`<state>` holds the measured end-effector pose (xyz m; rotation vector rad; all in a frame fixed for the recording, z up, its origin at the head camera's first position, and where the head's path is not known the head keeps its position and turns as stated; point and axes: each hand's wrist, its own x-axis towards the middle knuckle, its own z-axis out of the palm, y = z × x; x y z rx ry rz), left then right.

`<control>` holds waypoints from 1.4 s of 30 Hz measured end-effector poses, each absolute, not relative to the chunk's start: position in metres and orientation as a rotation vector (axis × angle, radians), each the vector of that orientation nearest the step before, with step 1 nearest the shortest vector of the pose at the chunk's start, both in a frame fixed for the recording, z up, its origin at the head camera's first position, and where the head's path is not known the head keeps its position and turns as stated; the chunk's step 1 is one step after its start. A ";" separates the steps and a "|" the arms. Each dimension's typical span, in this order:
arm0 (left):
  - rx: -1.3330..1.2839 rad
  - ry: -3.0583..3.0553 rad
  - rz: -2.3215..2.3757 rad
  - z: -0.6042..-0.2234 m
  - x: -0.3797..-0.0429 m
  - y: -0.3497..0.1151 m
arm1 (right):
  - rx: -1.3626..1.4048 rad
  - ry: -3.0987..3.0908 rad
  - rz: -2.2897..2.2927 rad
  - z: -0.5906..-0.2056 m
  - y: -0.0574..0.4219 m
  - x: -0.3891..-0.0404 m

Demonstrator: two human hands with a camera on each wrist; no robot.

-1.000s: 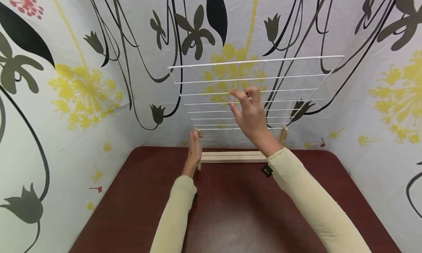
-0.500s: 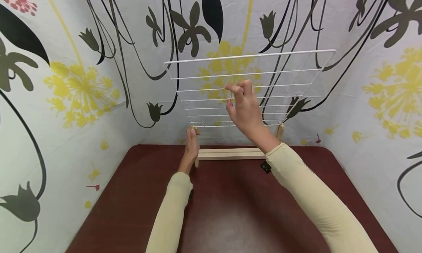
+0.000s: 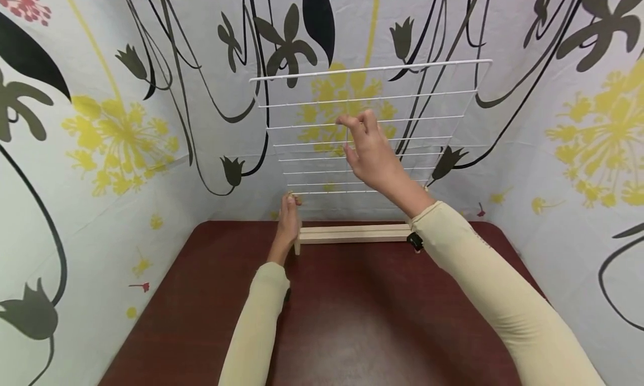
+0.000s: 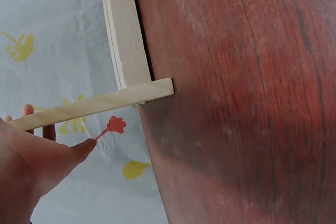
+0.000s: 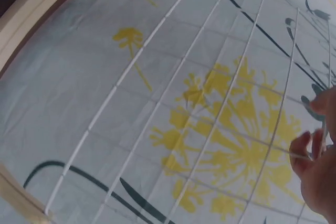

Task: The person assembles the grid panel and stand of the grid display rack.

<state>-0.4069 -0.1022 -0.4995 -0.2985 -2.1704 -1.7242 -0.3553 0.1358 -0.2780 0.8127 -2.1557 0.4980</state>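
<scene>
Pale cloth [image 3: 211, 17] printed with yellow, black and grey plants covers the back and sides, faintly creased, above a dark red, glossy table [image 3: 352, 308] with streaky wood grain. Near its far edge, at the center of the frame, lies a smooth bar [image 3: 354, 234] of pale, squared timber, joined on its left to a slim wooden post [image 4: 89, 105] with a blunt end.

Center to upper center, the white wire rack [image 3: 322, 125] leans up and away from the bar, a thin open grid through which the cloth shows. Its lower corners seem to meet the wood, which probably bears that edge.

The person's left hand [image 3: 288, 221] grips the post, fingers wrapped behind it and thumb spread clear, apparently to steady the stand. The right hand [image 3: 369, 151] holds the rack near its middle, thumb and fingers bent around the wires, likely keeping the tilt balanced; how tightly those 2 sides press cannot be told.
</scene>
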 end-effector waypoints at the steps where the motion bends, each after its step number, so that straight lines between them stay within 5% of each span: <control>1: -0.292 -2.181 -1.715 -0.499 -0.406 -0.102 | 0.833 -2.184 0.499 -0.276 0.138 -0.355; 29: -0.266 -2.387 -1.622 -0.468 -0.395 -0.116 | 0.901 -2.378 0.545 -0.261 0.147 -0.346; 42: -0.578 -1.661 -1.768 -0.322 -0.385 -0.090 | 0.947 -2.325 0.535 -0.265 0.152 -0.348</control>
